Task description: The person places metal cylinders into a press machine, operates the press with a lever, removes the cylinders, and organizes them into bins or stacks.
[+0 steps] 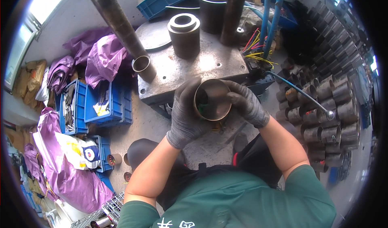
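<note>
A short, open metal cylinder (220, 100) is held in front of me at the near edge of the metal worktable, its round mouth facing up toward me. My left hand (184, 111), in a grey work glove, wraps around its left side. On the right side, my gloved right hand (248, 102) grips the wall, fingers at the rim and slightly blurred. Beyond them on the worktable (161, 88) stands a thick steel cylinder with a stepped ring on top (184, 40). A smaller open tube (144, 68) stands at the table's left edge, beside a tall post.
Steel posts (117, 20) rise from the table. Blue crates (103, 102) and purple sacks (72, 167) lie on the left. Many metal cylinders (345, 111) are stacked on the right, with a thin blue hose (297, 88) ending in front of them.
</note>
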`<state>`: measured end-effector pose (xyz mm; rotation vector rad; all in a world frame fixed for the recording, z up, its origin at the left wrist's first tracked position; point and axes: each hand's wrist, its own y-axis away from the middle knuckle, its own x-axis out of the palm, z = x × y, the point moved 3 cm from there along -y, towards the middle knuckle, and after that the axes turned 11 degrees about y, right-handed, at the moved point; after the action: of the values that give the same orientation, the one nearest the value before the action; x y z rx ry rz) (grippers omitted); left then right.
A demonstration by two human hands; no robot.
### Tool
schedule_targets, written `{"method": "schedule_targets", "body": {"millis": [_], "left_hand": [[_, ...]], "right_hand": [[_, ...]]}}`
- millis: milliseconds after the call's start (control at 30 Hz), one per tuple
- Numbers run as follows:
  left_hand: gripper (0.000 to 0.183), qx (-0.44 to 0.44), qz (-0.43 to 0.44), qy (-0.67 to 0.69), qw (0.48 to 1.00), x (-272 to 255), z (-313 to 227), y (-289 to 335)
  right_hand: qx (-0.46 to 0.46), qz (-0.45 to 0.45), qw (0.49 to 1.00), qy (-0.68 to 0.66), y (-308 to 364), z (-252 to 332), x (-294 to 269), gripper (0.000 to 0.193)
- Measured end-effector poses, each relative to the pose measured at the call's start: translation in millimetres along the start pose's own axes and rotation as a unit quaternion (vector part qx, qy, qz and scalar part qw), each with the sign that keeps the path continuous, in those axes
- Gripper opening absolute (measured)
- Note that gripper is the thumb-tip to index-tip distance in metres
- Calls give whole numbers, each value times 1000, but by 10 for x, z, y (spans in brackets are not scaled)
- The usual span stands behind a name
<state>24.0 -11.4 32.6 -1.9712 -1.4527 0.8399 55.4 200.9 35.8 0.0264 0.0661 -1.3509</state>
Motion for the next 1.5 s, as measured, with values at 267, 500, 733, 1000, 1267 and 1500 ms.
{"method": "schedule_targets", "body": {"millis": [267, 500, 733, 1000, 1267, 1500], "left_hand": [[100, -30, 79, -60, 995, 195, -40, -26], [83, -64, 184, 26, 980, 613, 198, 23], [47, -263, 153, 194, 933, 256, -8, 44], [64, -471, 50, 437, 765, 5, 67, 180], [54, -38, 168, -45, 984, 42, 15, 89], [48, -78, 261, -66, 960, 245, -45, 199]], "right_hand": [[41, 19, 996, 78, 29, 1, -194, 57], [81, 39, 964, 250, 24, -156, -515, 43], [106, 25, 937, 332, 1, -96, -449, 47], [46, 38, 985, 160, -5, 3, -106, 51], [87, 94, 900, 416, -15, -72, -818, 48], [317, -37, 853, 412, 958, -623, -1962, 33]]}}
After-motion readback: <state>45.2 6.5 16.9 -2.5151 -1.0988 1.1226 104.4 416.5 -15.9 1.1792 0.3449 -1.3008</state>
